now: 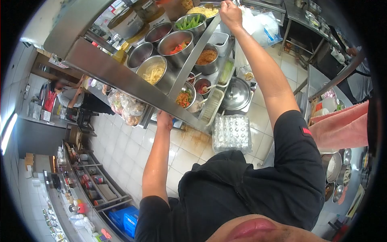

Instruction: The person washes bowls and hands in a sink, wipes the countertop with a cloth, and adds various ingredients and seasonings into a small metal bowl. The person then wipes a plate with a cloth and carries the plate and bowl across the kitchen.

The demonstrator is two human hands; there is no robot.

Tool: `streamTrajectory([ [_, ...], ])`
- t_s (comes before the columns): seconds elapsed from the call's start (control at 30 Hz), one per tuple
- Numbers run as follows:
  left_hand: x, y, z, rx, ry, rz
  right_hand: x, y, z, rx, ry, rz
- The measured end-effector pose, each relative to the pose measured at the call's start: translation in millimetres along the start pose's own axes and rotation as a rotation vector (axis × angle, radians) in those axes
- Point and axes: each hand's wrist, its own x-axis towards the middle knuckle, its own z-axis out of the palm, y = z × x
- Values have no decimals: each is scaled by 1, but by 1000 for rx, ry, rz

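Observation:
My right hand (231,16) is raised at the far end of the steel shelf, its fingers curled closed beside a metal bowl of shredded yellow food (202,11). What it grips, if anything, I cannot make out. A white plastic bag (264,27) hangs just right of it. My left hand (164,120) is at the shelf's near edge (133,86), with its fingers mostly hidden behind the metal. Between my arms stand a bowl of chopped vegetables (184,98), a pot of orange-brown food (206,56) and a green plastic basket (211,105).
On the upper shelf are steel pots of green pods (189,22), red peppers (177,45) and pale strips (153,73). A lidded pot (236,93) and wrapped egg trays (231,131) are close to my body. Another person (70,97) is at the left; a pink towel (342,127) hangs right.

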Motion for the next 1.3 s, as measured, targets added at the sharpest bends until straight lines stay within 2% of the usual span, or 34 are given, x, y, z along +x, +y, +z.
streamTrajectory([
  [0.03, 0, 0, -1, 1, 9, 8, 0, 3, 4, -65, -19, -14],
  [0.13, -7, 4, 1, 7, 26, 6, -2, 25, 17, -508, 194, -354],
  [0.23, -14, 8, 6, 12, 28, -4, 0, -7, -7, 519, -127, 573],
  [0.33, -13, 9, 4, 16, 7, 4, 8, 4, 8, 543, 232, 821],
  [0.37, -13, 8, 2, 18, -3, 6, 4, 53, 34, 747, 257, 639],
  [0.47, -12, 9, 5, 31, 14, 18, 2, 102, 22, 1817, 118, 610],
  [0.5, -9, 7, 3, 37, 7, 23, 6, 34, -20, 1167, 249, 685],
  [0.53, -4, 4, -1, 44, 1, 27, 8, 37, -30, 944, 215, 673],
  [0.6, -7, 4, 7, 46, 8, 31, -1, 33, -53, 715, 339, 709],
  [0.63, -14, 7, 16, 42, 22, 31, -12, 28, -71, 717, 350, 679],
  [0.67, -18, 8, 23, 38, 38, 31, -18, 26, -86, 871, 333, 771],
  [0.83, 26, -17, 2, 0, -141, 36, -90, 5, -138, 669, 303, 731],
  [0.93, 29, -21, 0, -72, -91, 19, -145, -9, -144, 691, 222, 817],
  [1.07, 45, -28, -8, -17, -120, -5, -218, -55, -122, 718, 48, 921],
  [1.13, 42, -30, -5, -20, -133, -7, -240, -101, -112, 588, -141, 900],
  [1.2, 36, -26, 0, -22, -151, 3, -270, -114, -88, 686, -289, 870],
  [1.3, 18, -15, 13, -21, -61, -5, -286, -127, -77, 695, -326, 884],
])
